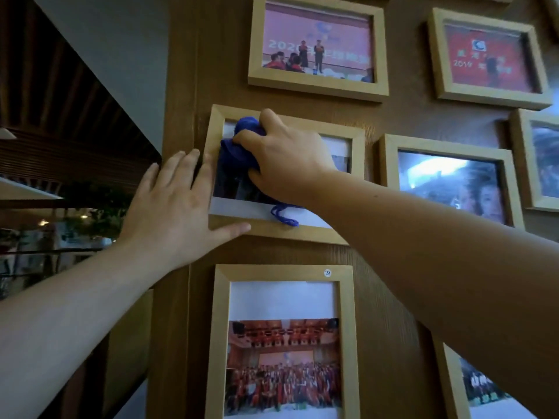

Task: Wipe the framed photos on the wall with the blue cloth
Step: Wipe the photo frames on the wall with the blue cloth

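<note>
Wiping this middle frame [357, 140] well means, I think, keeping the blue cloth [239, 146] flat on the glass and sweeping right across to the corners while the frame is steadied. My right hand [287, 158] is curled around the bunched cloth, fingers clamped on it, pressing it against the upper left of the glass; a loop of it dangles below. My left hand [175, 204] lies spread flat, palm on the wooden wall [393, 282], fingers bracing the frame's lower left corner.
</note>
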A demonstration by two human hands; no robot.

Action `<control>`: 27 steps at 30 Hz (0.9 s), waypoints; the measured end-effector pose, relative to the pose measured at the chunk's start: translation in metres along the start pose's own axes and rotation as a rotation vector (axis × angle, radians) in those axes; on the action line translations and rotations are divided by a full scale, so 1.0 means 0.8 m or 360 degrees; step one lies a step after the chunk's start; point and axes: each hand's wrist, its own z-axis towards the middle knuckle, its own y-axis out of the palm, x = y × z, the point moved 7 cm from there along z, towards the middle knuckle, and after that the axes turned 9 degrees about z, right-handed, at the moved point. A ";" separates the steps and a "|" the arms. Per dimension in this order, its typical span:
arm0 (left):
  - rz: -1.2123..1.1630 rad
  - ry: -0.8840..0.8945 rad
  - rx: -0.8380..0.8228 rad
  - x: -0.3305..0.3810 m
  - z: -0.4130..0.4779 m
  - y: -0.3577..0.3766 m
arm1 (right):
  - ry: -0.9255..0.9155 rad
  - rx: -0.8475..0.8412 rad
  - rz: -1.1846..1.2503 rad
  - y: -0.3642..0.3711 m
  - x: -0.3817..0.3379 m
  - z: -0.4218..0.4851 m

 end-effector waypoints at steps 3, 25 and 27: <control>-0.0049 0.0033 0.0034 0.000 0.000 0.007 | 0.0016 -0.0039 -0.0023 0.006 0.011 -0.003; -0.0163 0.0067 0.0007 0.000 -0.003 0.000 | -0.0165 -0.0285 -0.0118 0.010 -0.019 -0.001; -0.0158 0.0066 0.0006 0.000 -0.003 0.000 | -0.0227 -0.0339 -0.0175 0.003 -0.003 -0.026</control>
